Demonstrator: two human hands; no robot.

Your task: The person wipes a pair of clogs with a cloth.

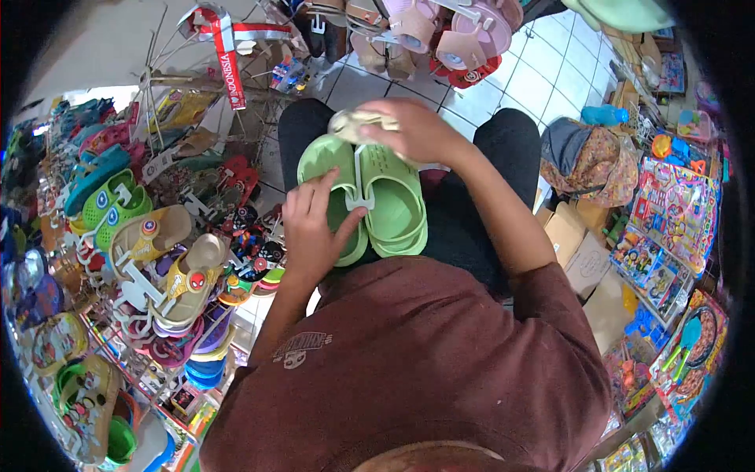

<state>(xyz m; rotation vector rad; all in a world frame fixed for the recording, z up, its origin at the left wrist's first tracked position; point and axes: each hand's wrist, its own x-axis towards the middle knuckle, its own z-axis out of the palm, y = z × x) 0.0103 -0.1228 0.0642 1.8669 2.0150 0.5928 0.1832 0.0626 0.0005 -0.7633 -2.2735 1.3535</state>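
The green clogs (pixel 385 175) lie partly under the left grip (pixel 309 219).

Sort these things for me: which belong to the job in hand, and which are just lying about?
Job in hand:
green clogs, left hand touching
white plastic hanger
pale cloth, in right hand

Just about:
blue bottle
cardboard
Spider-Man sandal

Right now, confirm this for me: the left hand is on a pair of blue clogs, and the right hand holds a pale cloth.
One thing is wrong: the clogs are green, not blue, as the head view shows. The rest stands: the left hand is on them, and the right hand holds a pale cloth.
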